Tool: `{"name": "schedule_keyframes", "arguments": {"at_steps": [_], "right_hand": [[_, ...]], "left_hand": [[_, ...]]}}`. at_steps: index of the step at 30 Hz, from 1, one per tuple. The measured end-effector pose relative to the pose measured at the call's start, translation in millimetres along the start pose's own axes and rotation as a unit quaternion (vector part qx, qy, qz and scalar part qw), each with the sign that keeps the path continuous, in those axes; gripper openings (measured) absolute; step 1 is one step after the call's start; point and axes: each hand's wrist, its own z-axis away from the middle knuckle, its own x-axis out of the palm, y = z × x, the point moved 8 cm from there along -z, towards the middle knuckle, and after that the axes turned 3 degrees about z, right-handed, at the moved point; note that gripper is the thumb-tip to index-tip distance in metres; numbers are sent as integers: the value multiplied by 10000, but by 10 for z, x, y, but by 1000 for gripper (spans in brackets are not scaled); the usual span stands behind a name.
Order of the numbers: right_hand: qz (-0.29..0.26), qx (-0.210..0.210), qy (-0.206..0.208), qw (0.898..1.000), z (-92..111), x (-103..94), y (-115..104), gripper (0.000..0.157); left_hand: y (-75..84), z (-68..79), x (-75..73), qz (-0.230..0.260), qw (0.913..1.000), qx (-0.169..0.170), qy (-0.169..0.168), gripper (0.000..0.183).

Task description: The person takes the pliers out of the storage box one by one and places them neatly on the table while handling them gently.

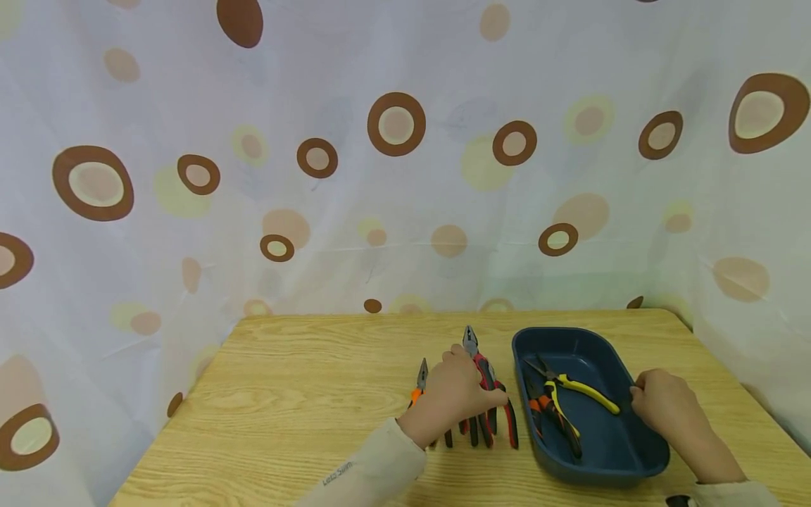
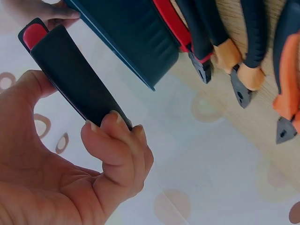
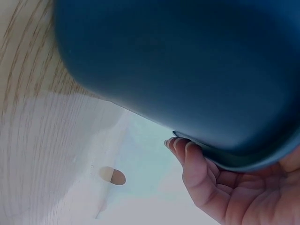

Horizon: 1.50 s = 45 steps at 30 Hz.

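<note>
My left hand [image 1: 450, 394] holds a pair of combination pliers [image 1: 471, 343] with red and black handles above the table, its metal jaws pointing to the far side. In the left wrist view the fingers curl against the black handles [image 2: 77, 75]. My right hand [image 1: 667, 407] grips the right rim of a dark blue tray [image 1: 624, 451]; in the right wrist view its fingers [image 3: 194, 164] wrap that edge. Inside the tray lie yellow-handled long-nose pliers [image 1: 589, 393] and orange-and-black pliers [image 1: 560, 424], crossing each other at the left side.
Several more pliers lie in a row under and beside my left hand, among them an orange-handled pair [image 1: 416, 393] and a red-and-black pair [image 1: 510, 421]. They rest on a wooden table [image 1: 285, 408], left of the tray. A patterned curtain [image 1: 355, 282] hangs behind.
</note>
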Motion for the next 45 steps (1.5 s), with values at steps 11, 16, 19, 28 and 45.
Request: {"name": "schedule_keyframes", "arguments": {"at_steps": [11, 16, 19, 28, 45], "right_hand": [[-36, -7, 39, 10000, 11, -8, 9, 16], [12, -22, 93, 10000, 21, -5, 0, 15], [-14, -46, 131, 9999, 23, 0, 4, 16], [-109, -113, 243, 9996, 22, -11, 15, 16], [-98, -117, 310, 9994, 24, -11, 5, 18]], "left_hand": [[-315, 14, -69, 305, 9994, 106, 112, 81], [-470, 32, -89, 263, 9996, 1, 141, 82], [-554, 35, -110, 222, 9996, -52, 181, 83], [-798, 24, -99, 378, 9991, -190, 96, 84], [-1221, -5, -100, 103, 9985, -489, 227, 86]]}}
